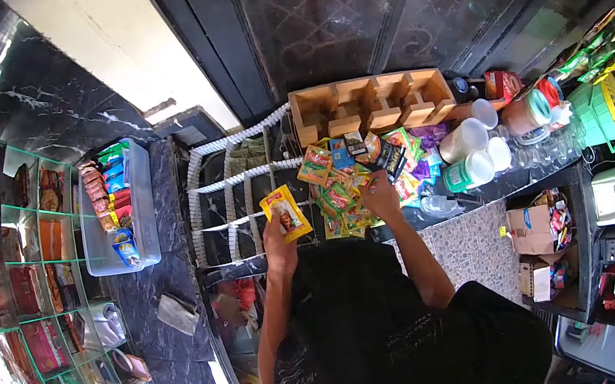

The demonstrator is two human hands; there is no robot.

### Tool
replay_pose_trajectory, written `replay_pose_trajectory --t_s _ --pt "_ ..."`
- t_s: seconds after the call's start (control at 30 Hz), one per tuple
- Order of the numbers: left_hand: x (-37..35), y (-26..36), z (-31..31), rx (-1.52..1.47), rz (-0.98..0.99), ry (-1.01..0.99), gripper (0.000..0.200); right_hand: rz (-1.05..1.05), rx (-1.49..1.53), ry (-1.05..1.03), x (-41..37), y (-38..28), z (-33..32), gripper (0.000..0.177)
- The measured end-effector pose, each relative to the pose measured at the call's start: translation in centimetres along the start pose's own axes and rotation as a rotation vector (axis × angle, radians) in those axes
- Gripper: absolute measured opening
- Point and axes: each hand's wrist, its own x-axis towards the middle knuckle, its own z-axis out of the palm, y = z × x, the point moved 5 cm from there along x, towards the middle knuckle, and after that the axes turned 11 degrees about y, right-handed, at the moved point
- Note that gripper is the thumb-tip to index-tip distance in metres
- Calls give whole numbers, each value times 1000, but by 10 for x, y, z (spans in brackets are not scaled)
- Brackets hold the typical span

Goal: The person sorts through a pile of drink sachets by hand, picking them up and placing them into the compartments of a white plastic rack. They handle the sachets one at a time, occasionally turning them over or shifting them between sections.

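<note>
My left hand (278,246) is closed on the edge of a yellow seasoning packet (286,213) with a food picture on its front. The packet is held up over the right side of a white-edged divided rack (226,226). My right hand (381,198) reaches into a heap of colourful sachets (335,198); its fingers are pinched on a small yellowish sachet (360,183), partly hidden. Dark sachets (391,159) lie just beyond those fingers. Greenish packets (248,155) rest in a back compartment of the rack.
Behind the heap stands a wooden compartment box (372,105). Plastic jars (463,141) and a green bucket (592,112) are on the right. A clear bin (126,257) of snack packs sits left, beside a glass shelf unit (44,258). Cardboard boxes (531,230) fill a lower shelf.
</note>
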Motion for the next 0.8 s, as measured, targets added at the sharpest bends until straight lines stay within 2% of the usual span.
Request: replay_pose_trajectory --t_s 0.07,0.2,0.3,0.4,0.47,0.5,0.57,0.67,0.7,0.73,0.8 --pt "-4 0 6 -3 -6 -88 43 15 102 19 0 4 1 50" --pt "-2 -3 7 -31 -56 -79 46 78 198 14 0 19 22 50" --pt "3 -4 3 -50 -69 -60 44 47 197 102 1 17 22 53" --pt "9 -10 -7 83 -13 -64 42 111 261 119 -2 26 26 53" --pt "6 -13 -5 35 -49 -78 38 374 558 -51 -7 41 37 60" --pt "2 -11 -2 33 -51 -74 38 374 555 -55 -9 36 26 60" --pt "-8 -2 8 15 -47 -90 36 701 755 -96 -23 23 0 67" --pt "-9 -2 10 3 -28 -69 36 706 829 -172 -27 39 -9 68" --pt "-10 -1 12 -2 -25 -63 36 618 706 -153 -26 41 -16 52" --pt "-10 -1 13 33 -29 -48 36 611 704 -162 -26 44 -20 52" --pt "-10 -2 9 64 -25 -19 37 422 633 -70 -24 38 -37 42"
